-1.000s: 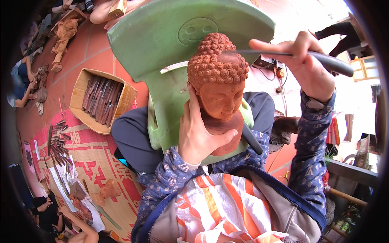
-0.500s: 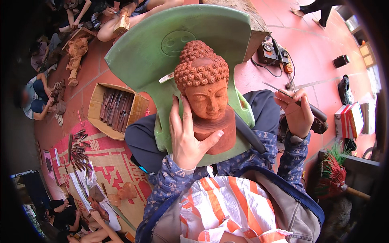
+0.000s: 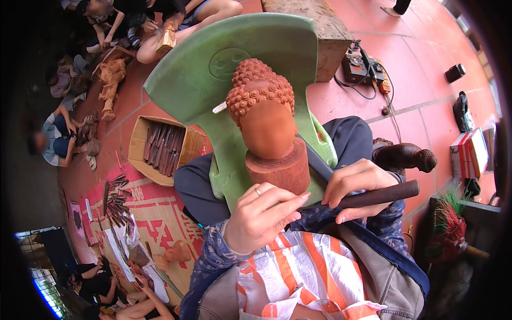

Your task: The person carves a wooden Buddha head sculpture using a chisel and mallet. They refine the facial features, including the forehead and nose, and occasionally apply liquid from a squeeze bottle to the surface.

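Note:
A reddish-brown carved wooden bust (image 3: pixel 269 128) with rows of round curls stands on the seat of a green plastic chair (image 3: pixel 184 74), between my knees. In front of its base, my right hand (image 3: pixel 354 186) is closed around the dark wooden handle of a carving chisel (image 3: pixel 386 194). The thin blade points left. My left hand (image 3: pixel 264 216), with a ring on one finger, is closed, its fingertips pinched together at the blade end. The tip itself is hidden by these fingers. Neither hand touches the bust. A small pale strip (image 3: pixel 220 108) lies beside the bust's curls.
On the left a cardboard box (image 3: pixel 140 144) holds several dark-handled tools, and more tools (image 3: pixel 117 200) lie on the red-and-tan mat (image 3: pixel 160 213). A wooden block (image 3: pixel 330 42), a corded power box (image 3: pixel 357 69) and a dark carved figure (image 3: pixel 402 156) are right. Several people sit at left.
My left hand has left the bust's cheek and come down toward my lap. My right hand has brought the chisel down and left, so both hands now meet below the bust.

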Demonstrator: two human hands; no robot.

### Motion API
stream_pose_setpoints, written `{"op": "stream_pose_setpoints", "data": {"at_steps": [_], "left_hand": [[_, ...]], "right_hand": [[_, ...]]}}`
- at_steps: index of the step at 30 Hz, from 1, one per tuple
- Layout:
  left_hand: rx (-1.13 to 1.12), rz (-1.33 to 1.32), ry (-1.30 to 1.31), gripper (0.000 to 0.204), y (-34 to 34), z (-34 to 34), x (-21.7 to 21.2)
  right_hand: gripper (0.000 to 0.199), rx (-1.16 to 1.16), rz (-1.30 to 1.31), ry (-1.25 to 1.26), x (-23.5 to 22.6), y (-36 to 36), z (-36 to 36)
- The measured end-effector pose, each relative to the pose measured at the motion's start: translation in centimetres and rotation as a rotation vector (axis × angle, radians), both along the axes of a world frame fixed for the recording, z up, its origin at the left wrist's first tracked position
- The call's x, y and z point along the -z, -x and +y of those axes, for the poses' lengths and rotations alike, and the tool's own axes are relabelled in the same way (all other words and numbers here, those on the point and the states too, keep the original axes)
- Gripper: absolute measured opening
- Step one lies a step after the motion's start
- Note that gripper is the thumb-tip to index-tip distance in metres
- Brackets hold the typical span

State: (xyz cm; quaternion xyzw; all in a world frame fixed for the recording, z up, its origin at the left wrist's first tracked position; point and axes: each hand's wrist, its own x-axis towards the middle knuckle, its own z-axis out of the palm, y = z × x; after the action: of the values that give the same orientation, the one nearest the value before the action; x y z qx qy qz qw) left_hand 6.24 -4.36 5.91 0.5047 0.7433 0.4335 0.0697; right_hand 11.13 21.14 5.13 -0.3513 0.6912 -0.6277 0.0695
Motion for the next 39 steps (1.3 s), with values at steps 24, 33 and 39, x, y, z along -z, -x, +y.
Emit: {"op": "stream_pose_setpoints", "data": {"at_steps": [24, 33, 39], "left_hand": [[-0.012, -0.574, -0.425, 0.015, 0.5, -0.4, 2.6], [0.188, -0.381, -0.381, 0.023, 1.9, -2.1, 0.9], [0.185, -0.274, -0.353, 0.02, 2.9, -2.0, 0.1]], "right_hand": [[0.011, 0.099, -0.111, -0.091, 0.6, 1.2, -2.8], [0.019, 0.117, -0.397, -0.061, -1.2, 2.6, -2.3], [0.02, 0.162, -0.411, -0.077, -1.6, 3.2, -1.5]]}}
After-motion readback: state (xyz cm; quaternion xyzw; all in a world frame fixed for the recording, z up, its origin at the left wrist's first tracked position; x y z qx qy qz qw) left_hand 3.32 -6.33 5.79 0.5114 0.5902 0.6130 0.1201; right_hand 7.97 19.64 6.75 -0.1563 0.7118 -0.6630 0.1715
